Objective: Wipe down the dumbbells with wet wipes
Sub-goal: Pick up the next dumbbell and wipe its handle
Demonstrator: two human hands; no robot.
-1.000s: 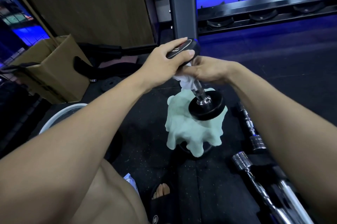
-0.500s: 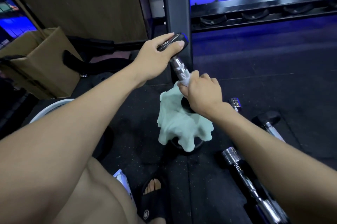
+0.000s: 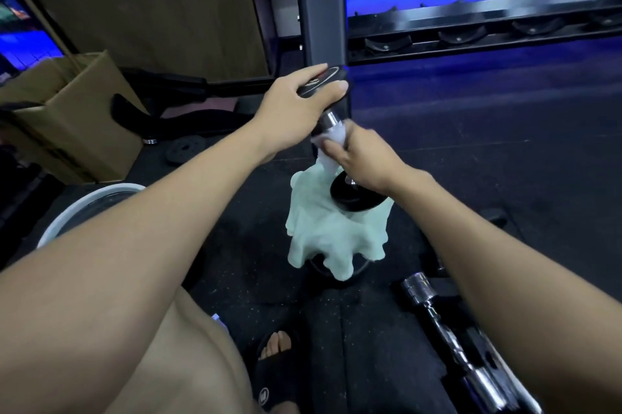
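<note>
A black dumbbell [image 3: 353, 198] with a chrome handle stands tilted on end, its lower head resting on a pale green cloth [image 3: 330, 235] draped over a round object. My left hand [image 3: 296, 104] grips the upper head from above. My right hand [image 3: 360, 157] is closed around the handle with a white wet wipe [image 3: 331, 141] wrapped under its fingers, high on the shaft just below the upper head. Most of the handle is hidden by my right hand and the wipe.
Chrome dumbbells [image 3: 447, 319] lie on the black rubber floor at the lower right. A dark rack post [image 3: 319, 9] and a rack shelf [image 3: 471, 33] stand behind. A cardboard box [image 3: 67, 117] and a white ring [image 3: 84, 208] sit left. My sandalled foot [image 3: 276, 346] is below.
My right hand has slid with the wipe from low on the handle up toward the upper head. My left hand has kept its grip on the top.
</note>
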